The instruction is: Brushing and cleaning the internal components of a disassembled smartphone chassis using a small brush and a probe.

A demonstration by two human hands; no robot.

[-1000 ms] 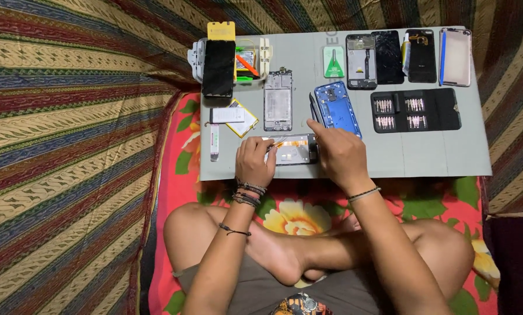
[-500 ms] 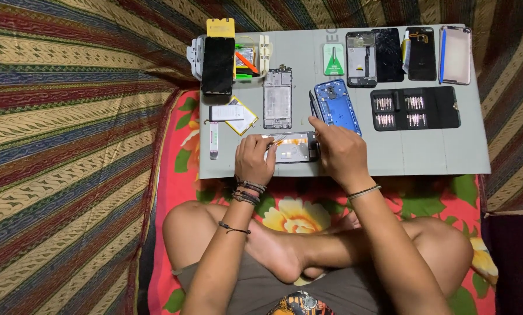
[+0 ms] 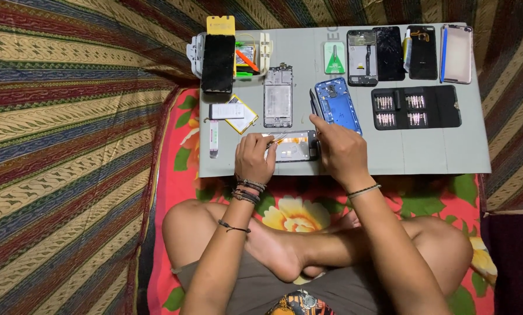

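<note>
Since a sec ago the right hand point(image 3: 340, 153) has lifted its index finger off the opened phone point(image 3: 293, 146) and now points it up-left, tip just beside the lower-left corner of the blue back cover point(image 3: 338, 107); the rest barely shifted. Left hand point(image 3: 254, 157) sits curled on the phone's left end, fingers closed round thin metal tweezers point(image 3: 277, 139) whose tips lie over the phone's insides. Right hand is loosely curled, other fingers resting at the phone's right end; can't tell if it pinches anything. The phone lies flat, lengthwise left-right, near the front edge of the grey work mat point(image 3: 436, 151), between both hands. Further back on the mat: a bare phone frame point(image 3: 278, 96) just behind the left hand, a battery point(image 3: 227, 111) w/ yellow card under it, a small white tube point(image 3: 213, 139) at the left edge, a black screen panel point(image 3: 218, 55), a black bit-set case point(image 3: 416, 108) to the right, & a row of phone parts point(image 3: 410, 52) along the back. Person sits cross-legged on floral fabric point(image 3: 296, 213).
</note>
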